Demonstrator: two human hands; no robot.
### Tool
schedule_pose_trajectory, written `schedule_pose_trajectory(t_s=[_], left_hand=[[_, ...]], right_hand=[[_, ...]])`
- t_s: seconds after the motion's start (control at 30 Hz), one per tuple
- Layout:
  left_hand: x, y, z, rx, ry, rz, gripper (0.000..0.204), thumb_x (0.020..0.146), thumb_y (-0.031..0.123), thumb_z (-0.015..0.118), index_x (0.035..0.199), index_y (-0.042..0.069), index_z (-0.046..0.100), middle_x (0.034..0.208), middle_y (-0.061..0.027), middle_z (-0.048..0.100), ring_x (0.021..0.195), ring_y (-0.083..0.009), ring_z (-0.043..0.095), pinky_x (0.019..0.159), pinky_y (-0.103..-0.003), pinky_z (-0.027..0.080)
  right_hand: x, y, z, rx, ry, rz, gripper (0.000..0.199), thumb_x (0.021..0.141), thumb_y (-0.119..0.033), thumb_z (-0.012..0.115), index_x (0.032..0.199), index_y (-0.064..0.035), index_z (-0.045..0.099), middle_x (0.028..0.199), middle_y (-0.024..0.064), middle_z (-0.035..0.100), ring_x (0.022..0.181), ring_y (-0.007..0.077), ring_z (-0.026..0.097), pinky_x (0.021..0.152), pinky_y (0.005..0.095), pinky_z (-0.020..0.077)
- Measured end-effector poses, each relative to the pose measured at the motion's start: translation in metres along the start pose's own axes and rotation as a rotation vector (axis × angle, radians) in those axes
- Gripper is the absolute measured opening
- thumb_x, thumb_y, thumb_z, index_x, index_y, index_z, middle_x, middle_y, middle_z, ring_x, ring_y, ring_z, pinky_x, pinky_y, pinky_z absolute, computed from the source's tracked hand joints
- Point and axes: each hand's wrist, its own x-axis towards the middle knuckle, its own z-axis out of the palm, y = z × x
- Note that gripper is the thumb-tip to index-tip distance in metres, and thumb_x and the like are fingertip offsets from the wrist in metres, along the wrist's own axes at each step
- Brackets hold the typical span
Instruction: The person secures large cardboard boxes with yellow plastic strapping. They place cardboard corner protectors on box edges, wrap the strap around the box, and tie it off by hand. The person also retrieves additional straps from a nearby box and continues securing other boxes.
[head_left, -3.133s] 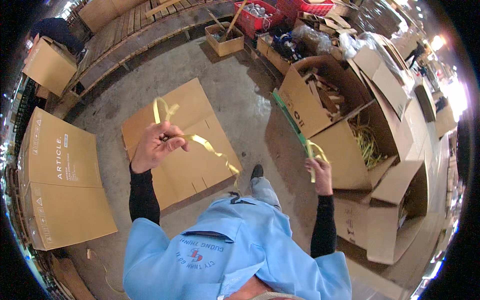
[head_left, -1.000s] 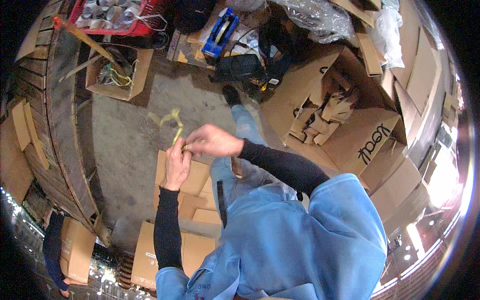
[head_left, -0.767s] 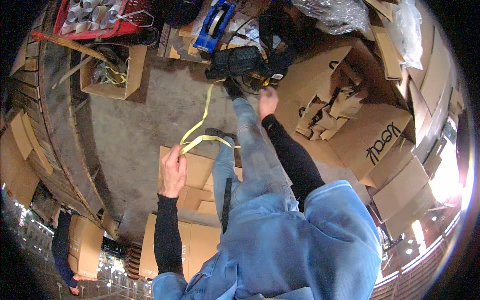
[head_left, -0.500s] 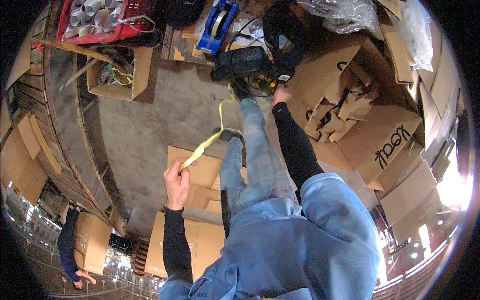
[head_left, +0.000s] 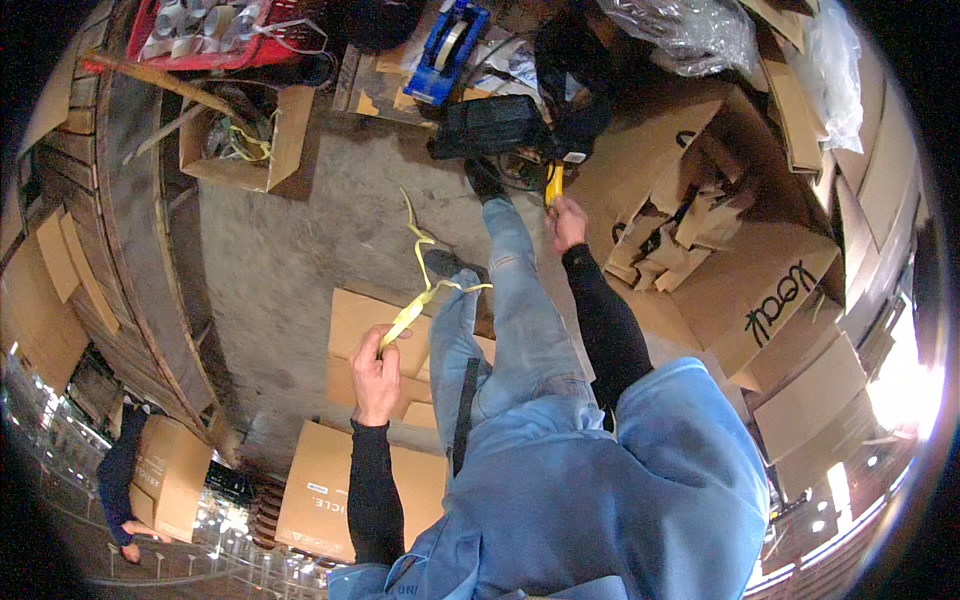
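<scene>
My left hand [head_left: 377,375] is closed on a length of yellow plastic strap [head_left: 405,318]. The strap twists away from my fingers, with one thin end toward the concrete floor and another over my lower leg. Farther forward, my right hand [head_left: 568,224] grips a slim yellow tool [head_left: 555,184] whose exact kind I cannot make out. Just beyond the tool is a black case [head_left: 488,127]. Below my left hand lie flat brown cardboard boxes [head_left: 365,335].
At the right stands a large open carton [head_left: 745,270] with torn cardboard inside. A red crate [head_left: 240,55] of rolls and a small box [head_left: 275,150] with strap scraps are at upper left. A blue tape dispenser [head_left: 445,60] sits ahead. Another person [head_left: 125,480] handles a carton at lower left.
My right hand has drawn back toward me, and the yellow tool now shows clearly in it. The left hand has shifted slightly right and nearer, still holding the strap, whose loose end has swung left.
</scene>
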Motion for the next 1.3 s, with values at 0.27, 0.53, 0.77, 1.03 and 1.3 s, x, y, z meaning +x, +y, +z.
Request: schedule_pose_trajectory(t_s=[0.27,0.53,0.77,1.03,1.3], left_hand=[[-0.024,0.006,-0.018,-0.120,0.087,0.027,0.023,0.082,-0.005,0.048,0.099,0.002,0.062,0.089,-0.0039,0.068,0.069,-0.0110,0.051,0.062,-0.027,0.041],[-0.065,-0.002,-0.066,-0.558,0.092,0.164,0.020,0.092,0.004,0.054,0.111,0.001,0.060,0.103,-0.0059,0.069,0.076,-0.0073,0.053,0.068,-0.022,0.045],[-0.089,-0.020,-0.093,-0.927,0.250,0.330,0.009,0.096,0.006,0.056,0.104,0.010,0.059,0.114,-0.0142,0.067,0.077,-0.0119,0.061,0.066,-0.029,0.054],[-0.118,-0.052,-0.114,-1.090,0.391,0.277,0.012,0.094,0.003,0.058,0.094,0.014,0.055,0.119,-0.0178,0.065,0.079,-0.0140,0.065,0.067,-0.030,0.056],[-0.130,-0.045,-0.125,-1.247,0.283,0.524,0.029,0.096,0.004,0.056,0.115,0.026,0.061,0.121,-0.0187,0.064,0.082,-0.0152,0.065,0.066,-0.030,0.056]], right_hand=[[-0.202,-0.044,-0.024,0.183,-0.470,0.286,0.046,0.094,-0.010,0.057,0.137,-0.0053,0.042,0.113,0.0078,0.059,0.093,0.0195,0.060,0.078,0.0357,0.0519],[-0.290,-0.167,0.091,0.033,-1.155,0.132,0.070,0.070,-0.011,0.083,0.129,-0.0097,0.045,0.108,0.0114,0.061,0.109,0.0328,0.060,0.095,0.0538,0.0487],[-0.309,-0.217,0.233,0.151,-1.086,0.061,0.036,0.089,-0.007,0.062,0.121,-0.0067,0.047,0.085,0.0017,0.053,0.068,0.0123,0.051,0.058,0.0282,0.0460],[-0.364,-0.059,0.188,-0.168,-0.802,0.262,0.027,0.098,-0.012,0.052,0.120,0.0016,0.051,0.103,0.0106,0.063,0.085,0.0193,0.064,0.074,0.0333,0.0571],[-0.421,-0.107,0.218,-0.443,-1.052,-0.244,0.028,0.100,-0.023,0.053,0.116,-0.0002,0.051,0.088,0.0062,0.063,0.067,0.0120,0.060,0.057,0.0257,0.0508]])
